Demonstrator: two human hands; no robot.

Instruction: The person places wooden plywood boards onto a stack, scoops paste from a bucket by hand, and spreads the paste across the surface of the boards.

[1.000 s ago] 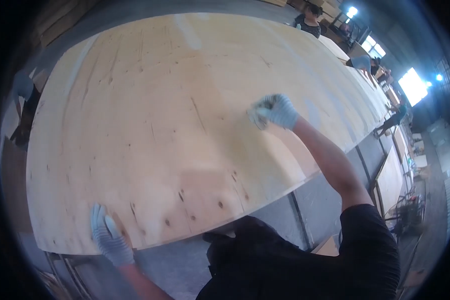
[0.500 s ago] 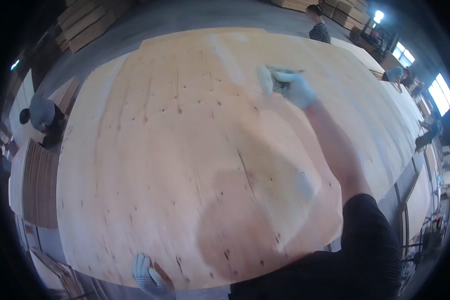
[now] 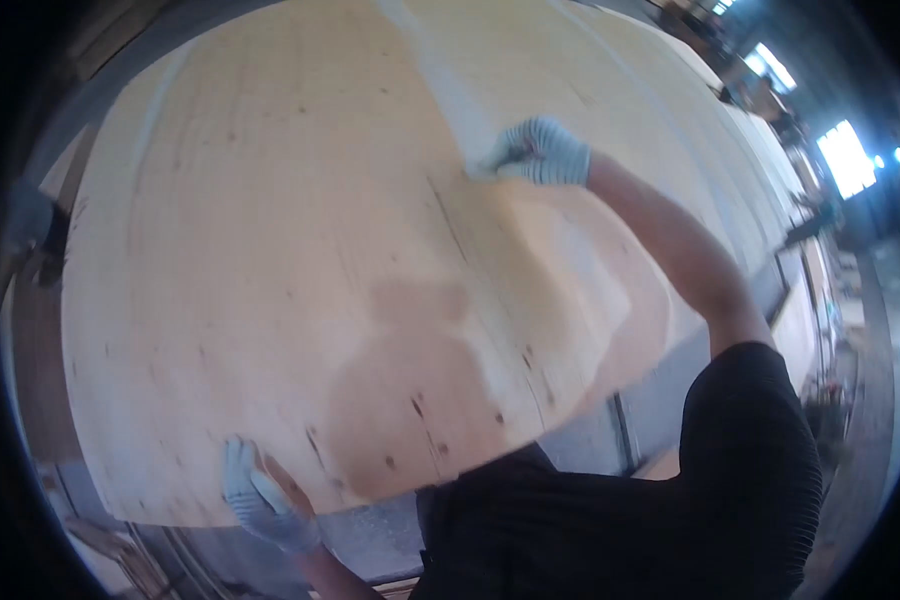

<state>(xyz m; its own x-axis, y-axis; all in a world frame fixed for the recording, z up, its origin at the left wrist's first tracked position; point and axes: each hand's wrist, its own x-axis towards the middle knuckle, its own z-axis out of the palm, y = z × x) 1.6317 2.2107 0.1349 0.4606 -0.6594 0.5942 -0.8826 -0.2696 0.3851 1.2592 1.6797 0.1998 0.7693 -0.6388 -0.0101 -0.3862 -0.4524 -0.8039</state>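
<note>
A large pale wood veneer sheet [image 3: 270, 240] with dark knots and cracks fills most of the view. My right hand [image 3: 545, 152], in a striped white glove, is closed with its fingertips low against the sheet. Whatever it grips is mostly hidden in the fingers, and I cannot make it out. A whitish stripe [image 3: 435, 75] runs along the wood from these fingertips toward the far edge. At the near left edge my left hand [image 3: 262, 500], gloved too, rests on the sheet with its fingers stretched out and thumb apart.
At the left, a blurred person [image 3: 32, 218] stands beyond the sheet. Stacked boards [image 3: 42, 370] lie below that person. Bright windows [image 3: 847, 160] show at the right, past more work surfaces. Grey floor [image 3: 375, 540] appears below the near edge.
My view has tipped down and closer. My right hand has come nearer along the sheet, and the whitish stripe now reaches its fingertips. My left hand stays at the near edge.
</note>
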